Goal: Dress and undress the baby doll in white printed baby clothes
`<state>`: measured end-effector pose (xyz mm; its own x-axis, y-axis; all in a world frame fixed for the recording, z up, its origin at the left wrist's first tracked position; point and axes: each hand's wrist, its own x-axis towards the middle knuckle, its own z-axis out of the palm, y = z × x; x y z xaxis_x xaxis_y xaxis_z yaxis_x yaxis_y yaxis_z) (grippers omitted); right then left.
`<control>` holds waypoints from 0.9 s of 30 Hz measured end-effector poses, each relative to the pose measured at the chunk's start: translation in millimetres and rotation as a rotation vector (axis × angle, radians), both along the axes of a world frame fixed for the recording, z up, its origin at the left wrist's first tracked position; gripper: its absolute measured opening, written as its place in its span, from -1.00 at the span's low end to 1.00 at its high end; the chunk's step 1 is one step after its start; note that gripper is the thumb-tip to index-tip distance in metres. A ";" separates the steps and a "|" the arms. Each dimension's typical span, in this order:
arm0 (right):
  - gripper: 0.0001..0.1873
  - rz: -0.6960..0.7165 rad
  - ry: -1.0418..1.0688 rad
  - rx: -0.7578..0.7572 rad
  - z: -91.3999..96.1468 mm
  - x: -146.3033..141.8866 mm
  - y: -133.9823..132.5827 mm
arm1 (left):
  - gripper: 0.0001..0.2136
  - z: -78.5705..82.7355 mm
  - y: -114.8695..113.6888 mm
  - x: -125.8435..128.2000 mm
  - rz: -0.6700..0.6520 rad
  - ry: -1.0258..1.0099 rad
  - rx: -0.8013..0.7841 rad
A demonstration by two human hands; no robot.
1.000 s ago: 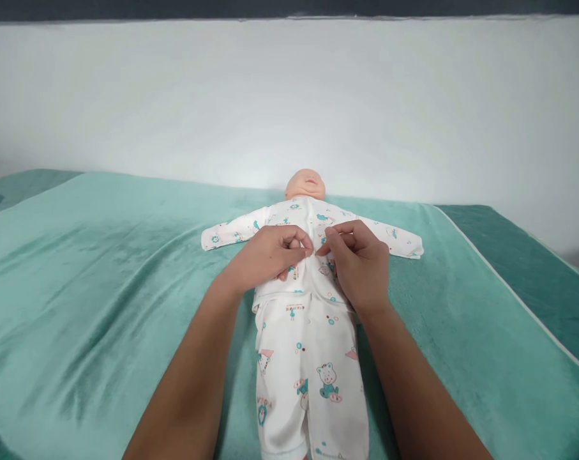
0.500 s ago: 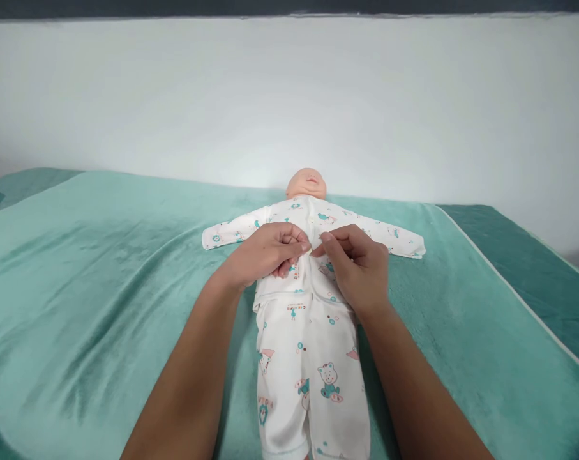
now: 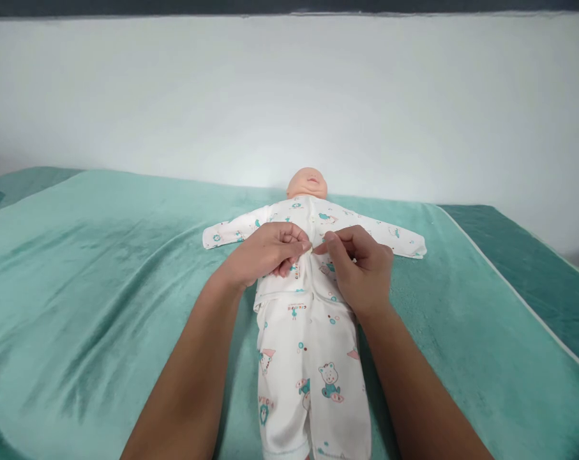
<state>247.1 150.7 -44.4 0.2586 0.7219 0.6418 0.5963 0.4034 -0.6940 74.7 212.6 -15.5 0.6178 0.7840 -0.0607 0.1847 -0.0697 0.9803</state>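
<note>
A baby doll [image 3: 308, 183] lies on its back on a teal blanket [image 3: 102, 268], head toward the wall, arms spread. It wears a white printed shirt [image 3: 318, 220] and matching trousers [image 3: 308, 377]. My left hand [image 3: 265, 252] rests on the doll's chest, its fingers pinched on the left edge of the shirt front. My right hand [image 3: 360, 268] pinches the right edge of the shirt front. The fingertips of both hands meet at the middle of the chest.
A pale wall [image 3: 289, 96] rises right behind the doll's head. A darker green surface [image 3: 533, 255] with a white edge line shows at the right, beside the blanket.
Both hands have shifted slightly up the shirt front, staying pinched together at the chest. The doll has not moved.
</note>
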 end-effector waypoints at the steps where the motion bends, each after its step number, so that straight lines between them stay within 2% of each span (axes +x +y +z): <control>1: -0.73 0.004 -0.008 0.001 0.2 0.2 0.0 | -0.92 0.2 0.1 0.0 -0.001 0.001 -0.002; 10: -0.70 0.062 -0.049 -0.045 3.0 -0.9 -0.9 | -0.88 3.4 -3.8 1.5 0.002 0.037 0.033; 16: -0.68 0.112 0.114 -0.088 2.7 -0.3 2.2 | -0.93 3.7 -5.9 4.8 0.049 0.059 0.086; 21: -0.69 0.032 0.193 -0.063 -0.6 0.4 5.0 | -0.94 0.6 -5.6 7.9 0.071 0.019 0.103; 24: -0.76 -0.009 0.215 -0.007 -2.1 0.9 6.6 | -0.92 -5.4 -3.2 12.3 0.184 -0.054 0.145; 27: -0.83 -0.021 0.177 0.073 -2.8 2.5 9.3 | -0.92 -12.9 0.8 17.5 0.352 -0.120 0.329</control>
